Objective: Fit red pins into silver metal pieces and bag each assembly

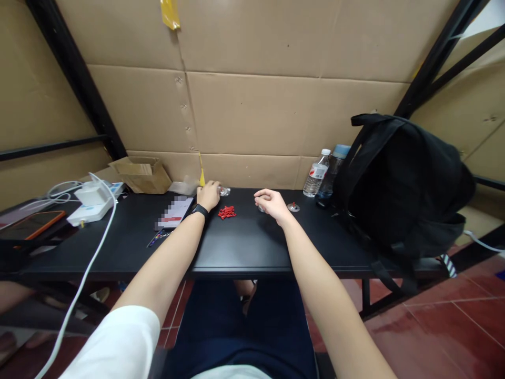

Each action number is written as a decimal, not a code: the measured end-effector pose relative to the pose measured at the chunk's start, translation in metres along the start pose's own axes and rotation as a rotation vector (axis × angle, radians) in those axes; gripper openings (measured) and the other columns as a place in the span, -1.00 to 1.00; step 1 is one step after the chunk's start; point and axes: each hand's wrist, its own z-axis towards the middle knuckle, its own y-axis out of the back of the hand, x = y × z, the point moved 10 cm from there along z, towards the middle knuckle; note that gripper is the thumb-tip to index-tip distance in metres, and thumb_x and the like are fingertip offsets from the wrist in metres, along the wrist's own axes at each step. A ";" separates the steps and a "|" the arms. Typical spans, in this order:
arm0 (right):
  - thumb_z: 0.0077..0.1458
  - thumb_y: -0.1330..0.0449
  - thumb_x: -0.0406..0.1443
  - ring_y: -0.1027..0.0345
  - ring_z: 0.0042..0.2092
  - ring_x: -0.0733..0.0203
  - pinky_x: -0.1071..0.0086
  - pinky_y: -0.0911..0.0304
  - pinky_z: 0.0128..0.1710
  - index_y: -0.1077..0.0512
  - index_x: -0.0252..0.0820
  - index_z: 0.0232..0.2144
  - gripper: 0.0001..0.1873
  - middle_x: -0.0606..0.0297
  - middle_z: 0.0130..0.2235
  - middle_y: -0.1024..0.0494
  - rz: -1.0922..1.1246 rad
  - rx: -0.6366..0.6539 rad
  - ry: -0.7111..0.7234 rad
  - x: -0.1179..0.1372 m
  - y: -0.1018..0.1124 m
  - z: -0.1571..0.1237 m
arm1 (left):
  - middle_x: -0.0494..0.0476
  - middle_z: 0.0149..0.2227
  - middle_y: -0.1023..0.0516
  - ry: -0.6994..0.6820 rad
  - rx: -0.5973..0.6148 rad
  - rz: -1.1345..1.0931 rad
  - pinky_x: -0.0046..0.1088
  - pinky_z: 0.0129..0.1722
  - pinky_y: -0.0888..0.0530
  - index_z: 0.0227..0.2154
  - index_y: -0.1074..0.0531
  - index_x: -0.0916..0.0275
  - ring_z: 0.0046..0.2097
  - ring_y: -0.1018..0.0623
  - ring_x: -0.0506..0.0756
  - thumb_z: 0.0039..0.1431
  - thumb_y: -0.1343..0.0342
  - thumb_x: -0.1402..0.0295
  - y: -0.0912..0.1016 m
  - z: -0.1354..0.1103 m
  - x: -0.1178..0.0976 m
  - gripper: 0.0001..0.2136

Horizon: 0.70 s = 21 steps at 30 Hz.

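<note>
Left fingers lie by clear plastic and red pieces; bottle label illegible.

White short sleeve with a plain, rounded edge on the left arm, black watch-like band around the left wrist, bare left hand and right hand, pale top showing at the waist, loose dark navy legwear.

matt cardbd wall | desk – smth, semi-glossy | backpack – matt cloth

Small red pieces, loosely heaped
</note>
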 end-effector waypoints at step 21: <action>0.02 -0.22 -0.30 -0.40 -0.35 0.22 0.34 -0.29 -0.23 -0.56 -0.17 -0.35 -0.87 0.27 -0.38 -0.57 -0.527 0.004 0.163 -0.001 0.008 0.008 | 0.28 0.43 -0.14 0.041 0.108 -0.051 0.22 0.23 -0.19 0.34 -0.25 0.02 0.35 -0.27 0.38 0.36 0.09 0.20 -0.010 0.005 0.029 -0.50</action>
